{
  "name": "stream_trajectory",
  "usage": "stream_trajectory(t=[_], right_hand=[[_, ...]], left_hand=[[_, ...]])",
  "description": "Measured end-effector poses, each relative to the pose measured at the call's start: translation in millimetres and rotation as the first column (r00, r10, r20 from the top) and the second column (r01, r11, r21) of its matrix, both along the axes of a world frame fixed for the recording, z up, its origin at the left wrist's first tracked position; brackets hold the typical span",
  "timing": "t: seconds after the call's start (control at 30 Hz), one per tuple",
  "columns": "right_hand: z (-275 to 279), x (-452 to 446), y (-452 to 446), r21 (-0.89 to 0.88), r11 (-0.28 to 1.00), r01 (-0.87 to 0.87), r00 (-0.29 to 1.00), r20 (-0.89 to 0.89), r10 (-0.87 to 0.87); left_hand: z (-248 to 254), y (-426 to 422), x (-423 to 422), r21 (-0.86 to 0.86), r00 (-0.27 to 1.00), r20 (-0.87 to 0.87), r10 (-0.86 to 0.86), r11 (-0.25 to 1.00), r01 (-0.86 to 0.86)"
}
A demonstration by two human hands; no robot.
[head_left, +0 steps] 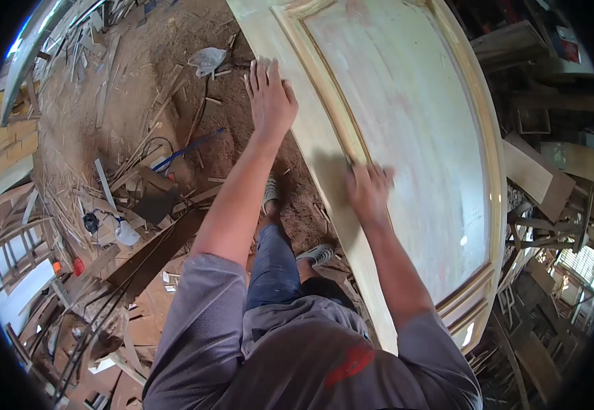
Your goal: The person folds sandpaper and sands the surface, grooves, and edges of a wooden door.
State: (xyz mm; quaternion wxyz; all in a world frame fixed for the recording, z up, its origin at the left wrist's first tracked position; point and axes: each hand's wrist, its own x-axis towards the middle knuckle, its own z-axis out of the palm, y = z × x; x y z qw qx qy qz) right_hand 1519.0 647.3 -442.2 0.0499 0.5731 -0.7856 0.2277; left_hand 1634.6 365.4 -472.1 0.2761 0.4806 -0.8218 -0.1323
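Observation:
A large pale wooden panel [406, 130] with raised moulding [331, 89] lies in front of me and to the right. My left hand [269, 99] rests at the panel's left edge, its fingers stretched out and holding nothing. Over the inner side of the moulding is my right hand [370, 186], blurred by motion. Its fingers are partly bent, and whether anything is under them cannot be made out. A shadow falls on the panel to the left of this hand.
Wood scraps [153, 164] and a clear plastic bag [208, 60] litter the dirt floor on the left. A blue strip [187, 148] lies among them. Boards [539, 171] are piled beyond the panel's right side. My feet stand beside the panel's left edge.

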Motion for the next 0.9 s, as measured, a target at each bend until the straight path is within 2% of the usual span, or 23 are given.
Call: stream_trajectory(t=[0.07, 0.13, 0.2, 0.27, 0.33, 0.43, 0.47, 0.5, 0.57, 0.67, 0.7, 0.77, 0.83, 0.9], right_hand=[[7.8, -5.2, -95.3, 0.0, 1.0, -0.016, 1.0, 0.012, 0.016], [7.6, -5.5, -122.9, 0.005, 1.0, -0.017, 1.0, 0.011, 0.017], [3.5, -6.6, -99.5, -0.024, 1.0, 0.008, 0.996, -0.084, -0.01], [4.1, 0.5, -27.5, 0.095, 0.995, 0.007, 0.983, -0.182, 0.01], [5.5, 3.1, 37.7, 0.188, 0.982, 0.022, 0.996, -0.088, -0.005], [6.0, -2.9, -8.5, 0.204, 0.979, -0.016, 0.997, -0.075, 0.032], [6.0, -5.8, -60.6, 0.152, 0.988, -0.023, 0.997, -0.063, 0.033], [-1.8, -8.3, -112.9, 0.064, 0.998, -0.025, 0.992, -0.125, 0.033], [3.8, -14.7, -202.9, 0.042, 0.998, -0.056, 0.996, -0.066, 0.059], [7.1, -17.0, -223.3, 0.033, 0.999, -0.038, 0.999, -0.018, 0.038], [4.0, -16.6, -193.9, 0.108, 0.993, -0.043, 0.997, -0.066, 0.05], [-2.2, -11.4, -114.9, 0.113, 0.993, -0.03, 0.983, -0.178, 0.05], [7.0, -8.7, -43.5, 0.223, 0.974, -0.038, 0.997, -0.062, 0.053], [3.5, -13.1, -68.2, 0.177, 0.983, -0.053, 0.994, -0.082, 0.069]], left_hand=[[-2.0, -38.2, -3.8, 0.035, 0.997, -0.059, 0.05, 0.998, -0.048], [-7.5, -73.8, -8.0, 0.062, 0.991, -0.1, 0.09, 0.995, -0.084], [-10.0, -109.6, -16.7, 0.087, 0.979, -0.156, 0.135, 0.989, -0.122], [-20.8, -126.2, -34.8, 0.128, 0.959, -0.21, 0.191, 0.978, -0.167], [-23.4, -136.0, -46.8, 0.158, 0.941, -0.261, 0.216, 0.971, -0.179], [-12.9, -127.8, -39.6, 0.144, 0.93, -0.327, 0.167, 0.981, -0.126], [-11.4, -133.7, -41.6, 0.152, 0.929, -0.326, 0.173, 0.98, -0.129], [-9.5, -132.8, -41.2, 0.161, 0.929, -0.324, 0.18, 0.978, -0.134], [-7.3, -131.1, -35.9, 0.172, 0.932, -0.307, 0.19, 0.975, -0.142], [-2.8, -129.7, -34.9, 0.183, 0.938, -0.289, 0.192, 0.973, -0.143], [-0.7, -130.7, -35.1, 0.189, 0.938, -0.286, 0.197, 0.971, -0.147], [0.7, -132.2, -36.3, 0.202, 0.94, -0.277, 0.197, 0.969, -0.144], [-1.4, -132.3, -37.1, 0.216, 0.945, -0.261, 0.196, 0.966, -0.14], [0.5, -136.7, -36.6, 0.244, 0.932, -0.299, 0.206, 0.961, -0.134]])
